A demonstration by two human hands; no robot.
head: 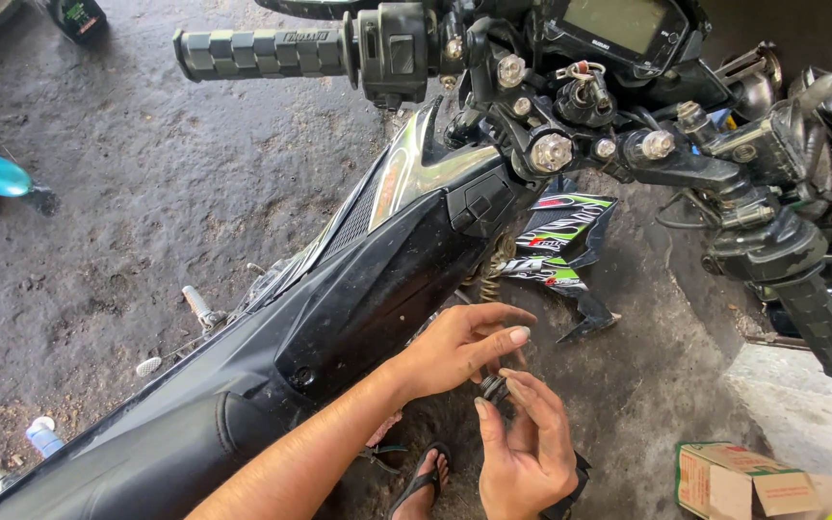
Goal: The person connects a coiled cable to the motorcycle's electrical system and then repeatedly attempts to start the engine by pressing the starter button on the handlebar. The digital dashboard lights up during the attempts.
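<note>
Both hands work a small dark ring-shaped part beside the motorcycle.

The left hand and right hand meet fingertip to fingertip, pinching the part between them; it sits at the left hand's 5 o'clock and the right hand's 11 o'clock. A good grip here looks like steady thumbs on the rim and the part kept level over the dirty floor, where it could easily get lost. A cardboard box lies at the right hand's 3 o'clock.
</note>
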